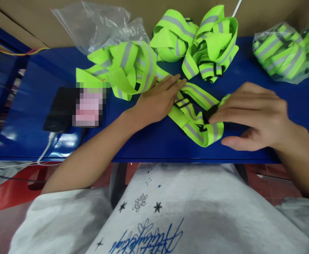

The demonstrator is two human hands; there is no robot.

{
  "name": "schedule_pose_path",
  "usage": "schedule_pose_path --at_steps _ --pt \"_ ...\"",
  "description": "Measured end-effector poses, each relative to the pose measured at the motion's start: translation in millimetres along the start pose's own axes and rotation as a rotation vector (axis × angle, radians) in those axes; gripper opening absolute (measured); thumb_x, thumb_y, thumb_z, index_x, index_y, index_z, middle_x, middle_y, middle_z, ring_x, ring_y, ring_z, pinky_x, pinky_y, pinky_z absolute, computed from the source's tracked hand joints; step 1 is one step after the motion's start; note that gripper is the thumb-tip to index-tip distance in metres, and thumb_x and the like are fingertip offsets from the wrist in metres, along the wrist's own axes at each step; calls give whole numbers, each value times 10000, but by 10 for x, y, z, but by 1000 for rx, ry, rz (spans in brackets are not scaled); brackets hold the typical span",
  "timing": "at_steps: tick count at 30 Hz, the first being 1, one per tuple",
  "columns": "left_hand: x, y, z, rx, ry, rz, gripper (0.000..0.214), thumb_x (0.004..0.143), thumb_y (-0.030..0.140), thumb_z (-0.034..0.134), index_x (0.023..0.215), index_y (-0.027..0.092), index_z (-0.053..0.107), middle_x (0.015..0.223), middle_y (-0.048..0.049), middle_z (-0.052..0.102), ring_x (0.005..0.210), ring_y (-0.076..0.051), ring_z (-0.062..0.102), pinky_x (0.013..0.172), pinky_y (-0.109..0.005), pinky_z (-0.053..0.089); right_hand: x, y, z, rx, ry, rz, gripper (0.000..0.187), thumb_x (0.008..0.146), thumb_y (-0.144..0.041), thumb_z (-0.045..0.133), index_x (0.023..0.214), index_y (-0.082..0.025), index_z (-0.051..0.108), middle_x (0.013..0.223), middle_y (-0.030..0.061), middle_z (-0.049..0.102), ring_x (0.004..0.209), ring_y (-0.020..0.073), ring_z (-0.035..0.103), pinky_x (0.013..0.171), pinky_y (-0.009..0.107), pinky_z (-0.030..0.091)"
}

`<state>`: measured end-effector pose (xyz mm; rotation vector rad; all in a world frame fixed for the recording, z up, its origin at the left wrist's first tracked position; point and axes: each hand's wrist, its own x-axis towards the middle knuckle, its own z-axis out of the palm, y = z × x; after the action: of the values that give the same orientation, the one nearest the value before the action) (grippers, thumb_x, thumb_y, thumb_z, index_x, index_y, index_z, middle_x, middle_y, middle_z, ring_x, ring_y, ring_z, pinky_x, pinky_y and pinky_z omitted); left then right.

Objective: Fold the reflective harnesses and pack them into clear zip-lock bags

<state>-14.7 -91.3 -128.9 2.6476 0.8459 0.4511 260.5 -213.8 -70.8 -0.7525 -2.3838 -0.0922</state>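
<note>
A neon-green reflective strap (193, 123) with grey stripes and black buckles lies across the blue table (154, 141). My left hand (158, 98) rests flat on it, fingers stretched out toward the right. My right hand (252, 114) presses down on the strap's right end, fingers straight and together over a black buckle, thumb held apart below. Just behind my left hand lies a loose green strap bundle (125, 68).
Two more folded green straps (196, 38) sit at the back. A bagged bundle of straps (283, 53) lies at the far right, an empty clear plastic bag (98, 24) at the back left. A black phone (61, 109) with a white cable lies left.
</note>
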Motion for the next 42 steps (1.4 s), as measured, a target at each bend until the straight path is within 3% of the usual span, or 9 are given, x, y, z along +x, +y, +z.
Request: schedule_pose_path --at_steps 4,9,12,17,20,26,33,37,42 --pt "30 -197 -19 35 111 -121 569 1065 465 351 1609 342 462 1736 -68 389 1614 -357 368 1325 -664 262 -29 -56 -67 -70 157 -4 250 1027 -446 576 865 -304 702 565 -40 610 529 164 619 510 355 457" --pt "62 127 -123 104 154 5 491 1100 341 307 1516 231 545 1701 -88 445 1584 -273 423 1301 -538 372 8 -101 -53 -213 182 78 132 1007 -224 613 916 -254 703 829 -9 758 772 168 746 711 328 572" --pt "40 360 -112 74 41 161 477 1111 376 358 1519 201 533 1678 -116 470 1564 -295 446 1302 -556 360 26 -87 -9 -257 72 223 172 1050 -294 592 1153 -258 726 1216 48 769 1123 225 740 980 406 569" --pt "13 383 -57 51 -41 209 472 1096 285 380 1538 174 503 1632 -163 509 1540 -312 473 1285 -565 378 26 4 41 -226 -233 401 547 1089 -448 532 1567 -187 482 1637 144 506 1506 319 505 1238 531 366" --pt "18 319 -58 81 -27 165 447 1075 208 383 1494 169 534 1622 -160 515 1538 -303 475 1284 -549 388 -3 76 17 -198 -350 462 580 1100 -463 475 1611 -194 420 1634 140 511 1496 325 509 1206 543 394" --pt "42 247 -34 79 -4 133 450 1061 128 375 1489 147 513 1658 -149 461 1548 -271 455 1284 -492 422 -64 137 -2 -349 -374 505 602 1082 -499 456 1584 -168 462 1579 154 557 1449 402 514 1151 656 390" --pt "15 513 -128 -50 291 250 305 1114 304 414 1332 180 587 1322 -105 685 1271 -194 658 1115 -391 560 -38 96 55 -361 -439 465 749 1093 -662 343 1695 -217 316 1573 133 556 1435 408 511 1129 615 403" --pt "-20 647 -124 80 228 250 321 1025 371 598 1288 186 599 1255 -76 721 1163 -250 710 982 -420 605 -6 -13 84 -369 -415 375 854 1089 -676 350 1740 -179 111 1473 132 645 1342 391 585 1100 620 410" --pt "-36 696 -116 160 130 146 369 1000 276 614 1350 173 562 1289 -60 723 1201 -245 703 938 -380 604 -55 -32 139 -430 -388 291 868 1099 -645 376 1744 -223 -21 1421 126 682 1301 374 621 1036 586 438"
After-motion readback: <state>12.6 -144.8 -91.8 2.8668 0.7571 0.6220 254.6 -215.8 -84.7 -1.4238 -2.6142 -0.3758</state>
